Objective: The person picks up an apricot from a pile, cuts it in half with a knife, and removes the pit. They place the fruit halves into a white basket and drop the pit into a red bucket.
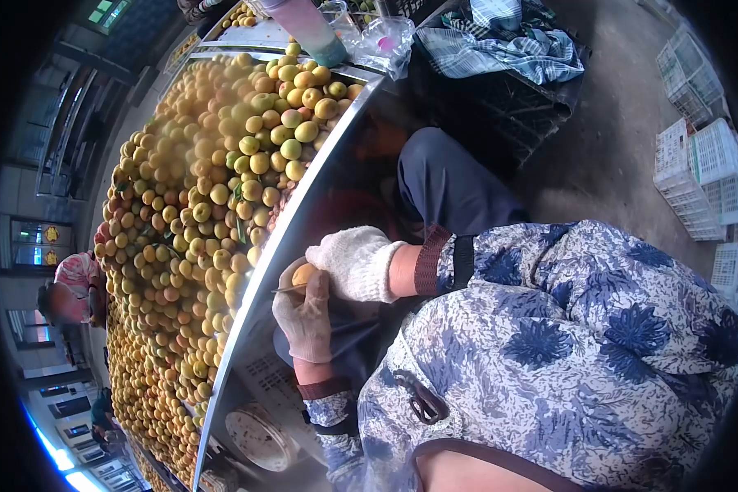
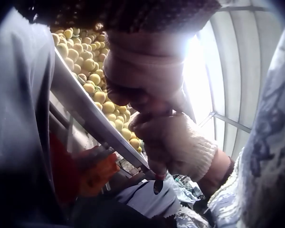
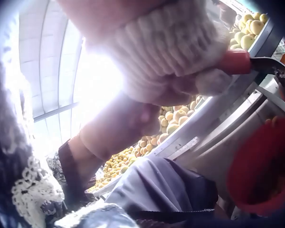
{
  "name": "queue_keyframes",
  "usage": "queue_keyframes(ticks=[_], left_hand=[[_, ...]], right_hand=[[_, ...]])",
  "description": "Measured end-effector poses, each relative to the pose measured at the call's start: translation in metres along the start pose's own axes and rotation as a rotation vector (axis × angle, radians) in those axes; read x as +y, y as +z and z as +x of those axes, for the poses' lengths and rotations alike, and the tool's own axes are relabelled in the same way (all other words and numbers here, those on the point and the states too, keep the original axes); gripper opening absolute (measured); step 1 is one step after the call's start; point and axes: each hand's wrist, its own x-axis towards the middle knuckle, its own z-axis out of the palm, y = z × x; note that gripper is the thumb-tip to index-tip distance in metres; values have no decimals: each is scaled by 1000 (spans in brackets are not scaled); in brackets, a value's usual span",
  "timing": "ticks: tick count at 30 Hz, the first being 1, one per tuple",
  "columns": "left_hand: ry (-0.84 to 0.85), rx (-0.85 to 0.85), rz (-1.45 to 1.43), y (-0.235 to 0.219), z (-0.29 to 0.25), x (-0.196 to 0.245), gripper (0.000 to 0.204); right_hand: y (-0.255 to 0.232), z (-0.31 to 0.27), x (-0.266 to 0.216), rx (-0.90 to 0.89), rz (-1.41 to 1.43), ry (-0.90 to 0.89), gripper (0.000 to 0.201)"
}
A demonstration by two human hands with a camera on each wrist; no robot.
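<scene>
In the head view my gloved left hand holds an orange-yellow fruit with the thumb against it. A thin flat edge shows beside the fruit; its material is unclear. My right hand, in a white knitted glove, meets the left at the fruit. In the right wrist view the right hand grips a red handle, with a curved dark metal end sticking out. The left wrist view shows my left hand and right hand close together, the fruit hidden.
A metal-rimmed table heaped with yellow-green fruit lies in front. A tumbler and plastic bag stand at its right end. Below are a round white bucket and a red container. White crates stand farther right.
</scene>
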Motion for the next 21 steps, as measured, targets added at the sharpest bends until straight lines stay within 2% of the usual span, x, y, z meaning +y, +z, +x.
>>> queue_keyframes(ticks=[3,5,9,10,13,16,18,20,21], left_hand=[[78,-34,81,5,-5,11,34],[147,-60,7,5,-12,4,34],[143,-56,29,1,-19,-1,36],[153,-65,44,0,-20,-1,37],[169,-84,68,0,-22,-1,39],[179,-86,84,1,-23,-5,40],[187,-81,93,5,-23,-2,39],[14,57,-110,15,-21,10,42],[22,62,-107,15,-19,10,42]], right_hand=[[-4,-7,0,56,64,-21,25],[-6,-12,2,-35,198,-48,22],[-6,-7,5,-158,358,-105,21],[-4,-6,6,-156,365,-98,21],[-8,-4,6,-309,311,-87,23],[-13,-7,7,-340,365,-50,23],[-10,-8,6,-298,353,-45,22],[-7,-7,4,-258,331,-52,21],[-6,-8,3,-159,309,-58,20]])
